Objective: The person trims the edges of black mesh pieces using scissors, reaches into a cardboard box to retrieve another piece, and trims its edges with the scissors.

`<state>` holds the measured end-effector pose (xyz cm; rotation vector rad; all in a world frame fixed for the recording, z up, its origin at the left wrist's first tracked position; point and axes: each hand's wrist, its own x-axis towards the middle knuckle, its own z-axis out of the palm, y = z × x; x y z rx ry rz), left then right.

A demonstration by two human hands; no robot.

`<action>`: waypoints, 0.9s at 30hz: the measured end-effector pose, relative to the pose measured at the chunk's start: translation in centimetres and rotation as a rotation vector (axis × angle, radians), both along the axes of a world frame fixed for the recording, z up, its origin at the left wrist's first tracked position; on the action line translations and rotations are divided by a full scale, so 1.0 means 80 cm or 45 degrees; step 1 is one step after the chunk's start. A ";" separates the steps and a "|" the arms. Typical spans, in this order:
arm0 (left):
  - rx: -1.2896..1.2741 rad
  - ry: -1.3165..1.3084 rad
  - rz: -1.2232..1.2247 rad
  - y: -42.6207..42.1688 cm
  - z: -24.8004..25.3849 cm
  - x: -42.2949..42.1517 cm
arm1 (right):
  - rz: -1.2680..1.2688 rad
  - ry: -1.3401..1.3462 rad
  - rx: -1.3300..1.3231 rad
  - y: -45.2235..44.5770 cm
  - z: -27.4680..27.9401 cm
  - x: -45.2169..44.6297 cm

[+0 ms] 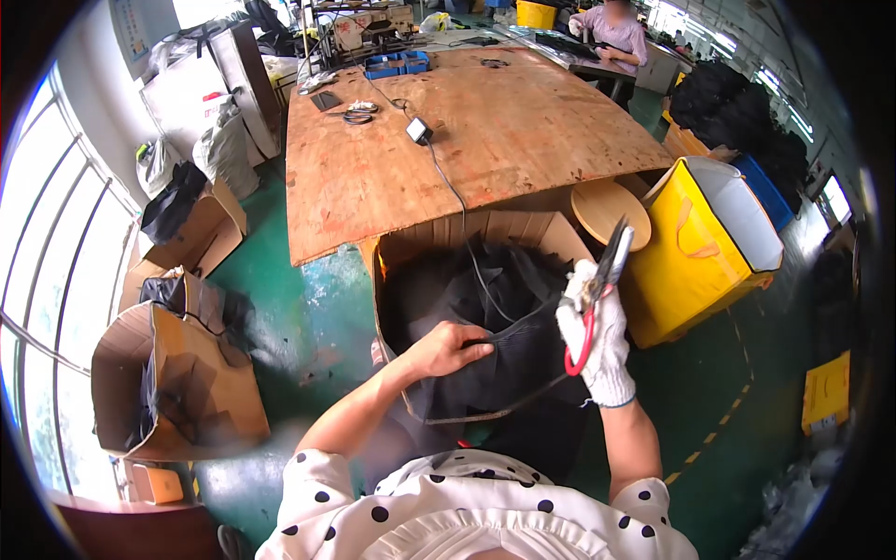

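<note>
Here's your bare left hand [450,350], thumb and fingers closed on the black cloth [523,373]; that cloth lies heaped in the cardboard box [532,229] right in front of you, at the near edge of the wooden desk [373,177]; over on the other side, your gloved right hand [597,327] grips the red-handled scissors [613,266], blades pointing up and away from you, just beside the box; a dark cable [451,187] trails off the desk and down over the cloth; the yellow bag [672,271] stands to your right.
</note>
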<state>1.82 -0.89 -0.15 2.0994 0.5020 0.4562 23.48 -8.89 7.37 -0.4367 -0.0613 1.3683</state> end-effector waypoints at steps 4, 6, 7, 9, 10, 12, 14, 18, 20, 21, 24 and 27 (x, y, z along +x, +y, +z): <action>-0.091 0.107 0.039 0.002 0.012 -0.018 | -0.020 -0.307 0.211 0.007 -0.041 0.054; -0.095 0.058 0.100 0.002 0.013 -0.019 | -0.155 -0.742 0.094 0.006 -0.037 0.057; -0.124 0.018 0.080 0.005 0.009 -0.022 | -0.210 -0.903 0.054 0.006 -0.036 0.058; -0.121 0.073 0.059 0.011 0.007 -0.029 | -0.314 -1.150 -0.014 0.001 -0.029 0.062; -0.122 0.073 0.058 0.013 0.007 -0.032 | -0.356 -1.263 -0.042 0.000 -0.027 0.063; -0.198 0.121 0.084 0.017 0.008 -0.038 | -0.545 -2.001 -0.258 -0.004 -0.025 0.058; -0.390 0.076 0.050 0.020 0.012 -0.043 | -0.427 -1.616 -0.187 -0.008 -0.019 0.060; -1.075 -0.394 -0.117 0.018 -0.002 -0.044 | -0.357 -1.407 -0.245 -0.001 -0.023 0.064; -1.228 -0.621 -0.153 0.010 0.004 -0.038 | -0.377 -1.347 -0.255 0.005 -0.035 0.066; -1.262 -0.616 -0.163 0.006 0.009 -0.037 | -0.372 -1.432 -0.258 0.005 -0.037 0.063; -1.617 -0.662 -0.183 -0.006 0.001 -0.031 | -0.328 -1.539 -0.258 0.010 -0.037 0.070; -1.726 -0.723 -0.101 -0.012 0.008 -0.025 | -0.332 -1.298 -0.220 0.016 -0.046 0.087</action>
